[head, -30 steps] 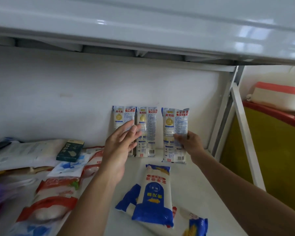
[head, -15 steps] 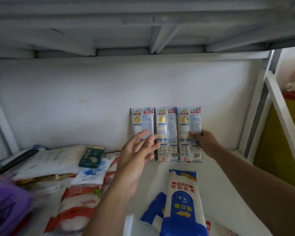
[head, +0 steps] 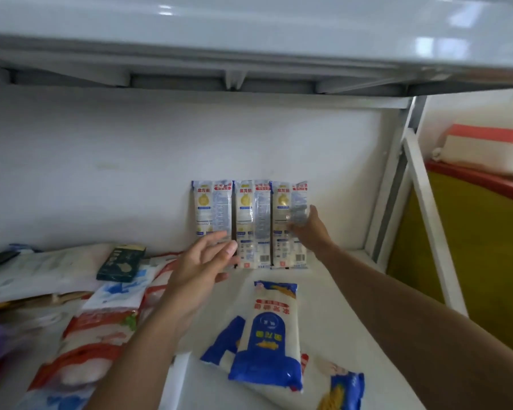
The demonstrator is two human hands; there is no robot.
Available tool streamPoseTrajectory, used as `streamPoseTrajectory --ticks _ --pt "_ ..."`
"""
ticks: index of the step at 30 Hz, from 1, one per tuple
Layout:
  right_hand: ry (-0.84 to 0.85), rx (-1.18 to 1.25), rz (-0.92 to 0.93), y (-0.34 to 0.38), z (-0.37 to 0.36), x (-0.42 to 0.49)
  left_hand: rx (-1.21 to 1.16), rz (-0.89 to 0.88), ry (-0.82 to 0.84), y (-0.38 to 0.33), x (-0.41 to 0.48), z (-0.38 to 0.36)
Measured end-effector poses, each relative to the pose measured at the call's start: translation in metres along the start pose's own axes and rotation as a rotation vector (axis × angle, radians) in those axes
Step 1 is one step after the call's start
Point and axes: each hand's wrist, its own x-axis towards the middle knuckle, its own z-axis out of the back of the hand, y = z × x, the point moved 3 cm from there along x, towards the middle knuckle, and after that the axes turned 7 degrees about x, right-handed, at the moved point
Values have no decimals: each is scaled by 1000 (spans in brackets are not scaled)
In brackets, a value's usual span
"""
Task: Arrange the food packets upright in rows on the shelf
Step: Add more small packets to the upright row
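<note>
One head-worn wide-angle view looks forward and down, close into the white shelf (head: pixel 323 321) bay.

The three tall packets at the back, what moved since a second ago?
The right packet slid left, closing the gap to the middle packet. The right hand still holds it, now higher on its right edge. The left hand, open, dropped lower in front of the left packet. Left and middle packets stayed upright at the wall; the blue bag stayed flat.

Three upright packets (head: pixel 252 223) and one green box (head: pixel 121 263).
</note>
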Motion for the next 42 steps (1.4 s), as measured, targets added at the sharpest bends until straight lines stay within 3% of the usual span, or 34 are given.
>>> streamPoseTrajectory --ticks 2,7,11,15,22,30,33,39,42 --pt "62 -110 119 15 2 -25 65 13 8 3 -7 -3" --pt "187 -405 84 -5 1 -92 194 82 63 12 -31 -12" --pt "350 -907 464 -37 -9 -137 329 86 126 9 -52 -23" --pt "511 -969 599 -53 -16 -157 359 -3 -16 2 -57 -21" --pt "540 -815 550 -51 -14 -156 367 18 -6 4 -48 -16" --pt "305 -416 412 -34 -10 -147 308 70 -60 11 -30 0" --pt "247 -190 218 -16 -6 -143 282 105 -65 13 -29 5" --pt "237 178 49 -8 -1 -137 229 66 126 11 -32 -2" --pt "272 226 21 -8 -1 -140 211 25 98 8 -33 -16"
